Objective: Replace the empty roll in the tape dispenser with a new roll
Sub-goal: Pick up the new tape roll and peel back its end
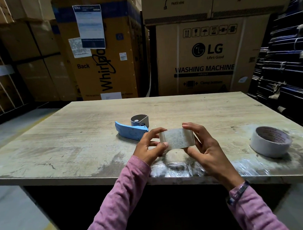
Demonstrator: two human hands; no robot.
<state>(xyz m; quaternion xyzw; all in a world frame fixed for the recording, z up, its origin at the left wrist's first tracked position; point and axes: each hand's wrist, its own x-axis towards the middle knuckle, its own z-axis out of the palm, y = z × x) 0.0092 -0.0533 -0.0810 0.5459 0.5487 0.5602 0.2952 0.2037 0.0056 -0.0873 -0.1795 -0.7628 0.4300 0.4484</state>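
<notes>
Both of my hands hold a roll of clear tape [177,138] above the near part of the table, its broad side facing me. My left hand [149,146] pinches the roll's left edge between thumb and fingers. My right hand [203,147] grips its right side from top and bottom. Just behind my left hand lies the blue tape dispenser [130,130] on its side, with a grey round drum [139,120] at its far end. A white tape roll [270,141] with a printed core lies flat at the table's right.
The wooden table [78,135] has a worn, shiny patch of stuck film along its near edge [177,169]. Large cardboard appliance boxes [203,57] stand behind it, and dark stacked goods [287,56] rise on the right.
</notes>
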